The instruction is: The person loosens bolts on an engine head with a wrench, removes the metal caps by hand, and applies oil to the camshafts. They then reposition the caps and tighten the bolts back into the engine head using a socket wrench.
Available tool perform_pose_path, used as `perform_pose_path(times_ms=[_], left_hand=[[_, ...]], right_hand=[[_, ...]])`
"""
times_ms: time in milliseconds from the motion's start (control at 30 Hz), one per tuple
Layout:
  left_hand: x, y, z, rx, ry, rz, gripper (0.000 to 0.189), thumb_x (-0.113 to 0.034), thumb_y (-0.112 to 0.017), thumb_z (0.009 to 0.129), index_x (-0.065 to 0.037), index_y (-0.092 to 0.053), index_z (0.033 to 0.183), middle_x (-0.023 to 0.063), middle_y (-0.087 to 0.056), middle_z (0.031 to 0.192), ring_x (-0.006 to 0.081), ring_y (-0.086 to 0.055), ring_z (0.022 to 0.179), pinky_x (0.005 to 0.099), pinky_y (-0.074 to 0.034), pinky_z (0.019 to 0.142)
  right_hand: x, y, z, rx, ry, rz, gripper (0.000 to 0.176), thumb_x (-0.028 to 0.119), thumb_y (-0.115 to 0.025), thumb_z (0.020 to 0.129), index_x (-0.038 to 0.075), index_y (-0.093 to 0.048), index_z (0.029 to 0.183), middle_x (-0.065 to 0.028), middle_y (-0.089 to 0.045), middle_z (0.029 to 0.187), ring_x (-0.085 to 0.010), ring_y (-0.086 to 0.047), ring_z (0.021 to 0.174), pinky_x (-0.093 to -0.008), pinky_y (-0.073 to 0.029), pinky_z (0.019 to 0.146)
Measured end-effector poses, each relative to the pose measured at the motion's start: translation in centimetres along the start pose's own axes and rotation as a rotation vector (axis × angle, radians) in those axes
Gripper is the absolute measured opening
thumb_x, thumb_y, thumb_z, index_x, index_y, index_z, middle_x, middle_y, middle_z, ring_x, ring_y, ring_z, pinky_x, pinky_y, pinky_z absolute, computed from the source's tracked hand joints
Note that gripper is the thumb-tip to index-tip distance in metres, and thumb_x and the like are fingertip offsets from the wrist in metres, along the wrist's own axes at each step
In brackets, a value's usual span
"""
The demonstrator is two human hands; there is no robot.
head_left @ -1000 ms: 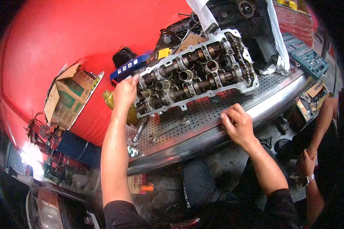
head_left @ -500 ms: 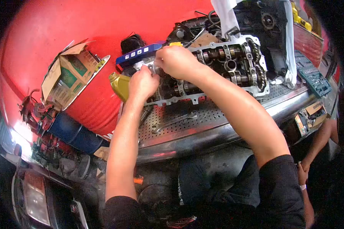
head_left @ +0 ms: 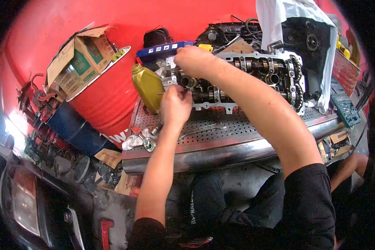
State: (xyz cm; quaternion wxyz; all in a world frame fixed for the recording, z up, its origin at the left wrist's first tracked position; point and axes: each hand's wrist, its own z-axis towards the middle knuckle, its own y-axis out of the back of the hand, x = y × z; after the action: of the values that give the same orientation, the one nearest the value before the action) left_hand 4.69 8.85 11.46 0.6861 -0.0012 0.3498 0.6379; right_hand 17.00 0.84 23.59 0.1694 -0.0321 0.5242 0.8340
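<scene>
An engine cylinder head [head_left: 229, 107] with exposed camshafts lies on a perforated metal bench. My left hand [head_left: 176, 105] is closed at the near left end of it, with thumb and fingers pinched together; I cannot tell what is between them. Across the far left end reaches my right hand [head_left: 196, 62], fingers curled downward and their tips hidden behind the hand. Just left of my left hand leans a gold oil bottle [head_left: 148, 88]. Behind the right hand is a long blue box [head_left: 164, 49]. A wrench [head_left: 204, 130] lies on the bench in front of the head.
A red drum [head_left: 108, 102] holding an open cardboard box [head_left: 81, 62] stands left. At right are a cloth-draped dark engine part [head_left: 306, 58] and a green tool case [head_left: 345, 106]. The bench's rounded front edge [head_left: 221, 157] is near me. Another person's arm [head_left: 350, 170] shows at lower right.
The view has shifted, so the bench and engine parts appear farther right. My left hand has come down toward the near side of the head, and the hands are farther apart.
</scene>
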Motion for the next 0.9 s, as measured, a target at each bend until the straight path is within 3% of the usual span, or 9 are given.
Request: perform_pose_path(times_ms=[167, 267, 367, 467, 500, 633, 733, 833, 900], left_hand=[[-1.0, -0.6, -0.2, -0.048, -0.14, 0.273, 0.021, -0.021, -0.071, 0.085, -0.004, -0.058, 0.081, 0.014, -0.065, 0.077, 0.0358, -0.064, 0.08, 0.0499, -0.052, 0.068], [-1.3, -0.4, -0.5, -0.099, -0.189, 0.313, 0.021, -0.021, -0.071, 0.085, -0.004, -0.059, 0.081, 0.0149, -0.065, 0.076, 0.0358, -0.065, 0.081, 0.05, -0.053, 0.068], [-1.2, -0.5, -0.4, -0.139, -0.155, 0.166, 0.023, -0.023, -0.07, 0.086, -0.003, -0.059, 0.079, 0.016, -0.065, 0.075, 0.0363, -0.065, 0.08, 0.0494, -0.054, 0.068], [-1.0, -0.1, 0.2, -0.01, -0.145, 0.238, 0.023, -0.022, -0.071, 0.085, -0.002, -0.06, 0.083, 0.0197, -0.066, 0.077, 0.04, -0.066, 0.078, 0.0507, -0.053, 0.069], [-1.0, 0.0, 0.3, 0.024, -0.136, 0.259, 0.023, -0.022, -0.072, 0.084, -0.002, -0.06, 0.083, 0.0196, -0.066, 0.077, 0.04, -0.067, 0.078, 0.0508, -0.053, 0.069], [-1.7, 0.6, 0.3, 0.011, -0.14, 0.243, 0.026, -0.024, -0.07, 0.084, -0.001, -0.059, 0.083, 0.0186, -0.067, 0.076, 0.0383, -0.067, 0.079, 0.0508, -0.054, 0.068], [-1.5, 0.3, 0.5, 0.006, -0.137, 0.234, 0.027, -0.026, -0.069, 0.085, -0.002, -0.059, 0.082, 0.0181, -0.067, 0.076, 0.0372, -0.068, 0.079, 0.0505, -0.055, 0.069], [-1.4, 0.4, 0.8, 0.132, -0.088, 0.289, 0.026, -0.025, -0.069, 0.085, -0.001, -0.059, 0.084, 0.0188, -0.068, 0.08, 0.0374, -0.068, 0.081, 0.05, -0.055, 0.07], [-1.5, 0.5, 0.6, 0.164, -0.093, 0.295, 0.025, -0.024, -0.068, 0.085, -0.001, -0.059, 0.085, 0.0192, -0.068, 0.08, 0.0373, -0.068, 0.083, 0.0494, -0.055, 0.07]], right_hand=[[0.1, -0.9, 0.7, -0.004, -0.149, 0.038, 0.017, 0.005, -0.066, 0.076, 0.005, -0.071, 0.092, -0.0182, -0.067, 0.104, -0.0333, -0.068, 0.101, -0.0435, -0.055, 0.087], [-0.7, -1.3, 0.5, -0.088, 0.104, -0.101, 0.019, 0.008, -0.068, 0.077, 0.005, -0.071, 0.095, -0.0197, -0.066, 0.107, -0.0347, -0.068, 0.1, -0.0447, -0.055, 0.087], [-1.2, -0.5, 0.5, -0.021, 0.167, -0.004, 0.022, 0.012, -0.069, 0.078, 0.003, -0.07, 0.097, -0.0211, -0.066, 0.105, -0.0377, -0.068, 0.098, -0.0461, -0.055, 0.086], [0.2, 0.4, -0.2, -0.1, -0.108, 0.115, 0.022, 0.013, -0.069, 0.079, 0.002, -0.069, 0.098, -0.0215, -0.065, 0.104, -0.0395, -0.067, 0.096, -0.0473, -0.054, 0.086], [-0.3, 0.1, 0.6, 0.05, -0.104, 0.039, 0.019, 0.013, -0.067, 0.08, 0.004, -0.069, 0.097, -0.0208, -0.065, 0.101, -0.0389, -0.067, 0.094, -0.0478, -0.054, 0.084], [-1.1, -0.8, 0.7, -0.063, 0.212, -0.1, 0.017, 0.01, -0.067, 0.08, 0.005, -0.07, 0.096, -0.0198, -0.064, 0.1, -0.0376, -0.067, 0.098, -0.0473, -0.054, 0.084], [-0.8, 0.3, 0.4, 0.047, 0.2, 0.02, 0.014, 0.005, -0.066, 0.079, 0.003, -0.069, 0.093, -0.0193, -0.063, 0.102, -0.0375, -0.065, 0.099, -0.0461, -0.054, 0.085], [0.7, 0.2, -0.2, -0.184, -0.087, 0.183, 0.016, 0.002, -0.066, 0.077, 0.003, -0.07, 0.092, -0.0189, -0.063, 0.101, -0.0377, -0.065, 0.099, -0.0459, -0.053, 0.086], [-0.2, -0.3, 0.3, -0.072, -0.046, 0.105, 0.02, 0.0, -0.065, 0.076, 0.004, -0.07, 0.095, -0.0192, -0.063, 0.103, -0.0382, -0.064, 0.099, -0.0459, -0.053, 0.087]])
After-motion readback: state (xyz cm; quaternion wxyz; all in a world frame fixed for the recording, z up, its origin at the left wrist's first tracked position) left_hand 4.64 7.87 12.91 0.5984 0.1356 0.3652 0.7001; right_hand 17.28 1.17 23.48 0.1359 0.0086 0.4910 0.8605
